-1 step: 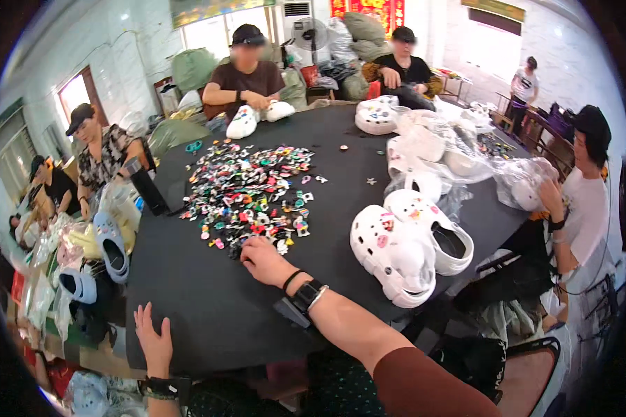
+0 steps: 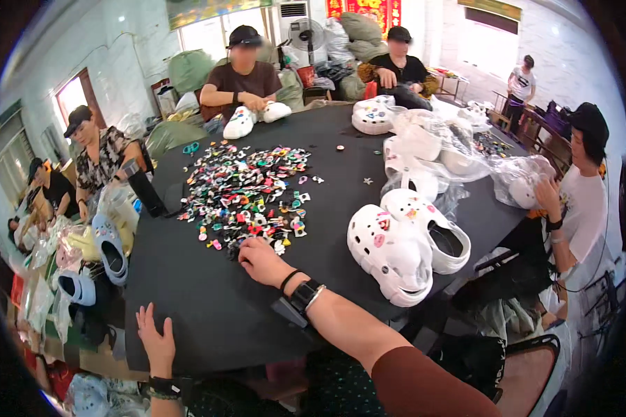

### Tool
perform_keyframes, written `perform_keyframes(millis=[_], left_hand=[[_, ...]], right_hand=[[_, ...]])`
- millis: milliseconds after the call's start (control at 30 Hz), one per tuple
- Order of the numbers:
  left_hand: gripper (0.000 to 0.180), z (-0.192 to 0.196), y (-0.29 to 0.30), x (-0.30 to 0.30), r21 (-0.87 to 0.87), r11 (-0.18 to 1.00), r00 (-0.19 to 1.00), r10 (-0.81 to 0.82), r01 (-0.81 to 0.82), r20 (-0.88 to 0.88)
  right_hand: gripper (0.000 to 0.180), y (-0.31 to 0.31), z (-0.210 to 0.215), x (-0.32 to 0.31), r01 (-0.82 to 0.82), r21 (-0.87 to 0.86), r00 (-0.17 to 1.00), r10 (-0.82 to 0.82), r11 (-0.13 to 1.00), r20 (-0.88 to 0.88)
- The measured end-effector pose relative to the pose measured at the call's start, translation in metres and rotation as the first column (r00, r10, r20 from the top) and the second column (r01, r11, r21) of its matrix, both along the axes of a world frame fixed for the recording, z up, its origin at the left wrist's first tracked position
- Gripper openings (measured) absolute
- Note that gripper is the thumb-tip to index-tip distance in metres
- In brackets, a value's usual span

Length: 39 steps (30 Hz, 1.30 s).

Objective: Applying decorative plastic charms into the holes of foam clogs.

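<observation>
A wide heap of small multicoloured shoe charms (image 2: 247, 187) covers the left middle of the dark table (image 2: 209, 306). My right hand (image 2: 263, 262) reaches to the heap's near edge, fingers curled down and held together; its fingertips and anything in them are hidden. My left hand (image 2: 156, 338) is open at the table's near left edge, fingers stretched, holding nothing. To the right of my right arm rests a pair of white clogs (image 2: 389, 254) with holes, several charms fixed on their uppers.
More white clogs in clear plastic (image 2: 459, 149) stand at the far right. A black upright stand (image 2: 142, 187) is left of the heap. Light blue clogs (image 2: 109, 243) sit beside the table's left edge. Co-workers sit around; one across handles white clogs (image 2: 238, 123).
</observation>
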State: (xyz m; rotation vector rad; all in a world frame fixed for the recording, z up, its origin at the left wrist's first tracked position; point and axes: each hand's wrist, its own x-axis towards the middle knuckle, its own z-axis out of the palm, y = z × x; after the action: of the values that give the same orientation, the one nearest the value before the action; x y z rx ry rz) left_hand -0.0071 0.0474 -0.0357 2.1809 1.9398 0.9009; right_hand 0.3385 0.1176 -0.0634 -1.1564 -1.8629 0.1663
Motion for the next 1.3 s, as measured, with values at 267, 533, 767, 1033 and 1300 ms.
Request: perform_keyframes(millis=[267,533,767,1033,1300], left_hand=[[0.043,-0.027,-0.001,0.024,-0.027,0.997,0.971,0.07,-0.078,-0.227],[0.042,-0.013,-0.005,0.032,-0.027,0.993,0.97,0.103,-0.112,-0.222],[0.042,-0.004,-0.009,0.038,-0.073,0.992,0.979,0.086,-0.101,-0.184],[0.043,0.003,-0.014,0.042,-0.106,0.989,0.975,0.08,-0.104,-0.208],[0.043,-0.014,-0.009,0.034,0.006,0.995,0.958,0.095,-0.098,-0.271]], right_hand=[[0.004,0.002,-0.006,0.0,-0.002,-0.032,1.0,0.003,0.999,0.021],[0.008,0.001,-0.006,0.0,-0.024,-0.004,0.998,0.024,1.0,0.061],[0.018,-0.071,0.082,0.017,-0.022,0.161,0.994,0.004,0.987,0.107],[0.029,-0.238,0.171,0.136,0.739,0.291,0.579,-0.794,0.607,0.186],[0.043,-0.26,0.118,0.196,0.842,-0.197,0.539,-0.777,0.502,0.326]])
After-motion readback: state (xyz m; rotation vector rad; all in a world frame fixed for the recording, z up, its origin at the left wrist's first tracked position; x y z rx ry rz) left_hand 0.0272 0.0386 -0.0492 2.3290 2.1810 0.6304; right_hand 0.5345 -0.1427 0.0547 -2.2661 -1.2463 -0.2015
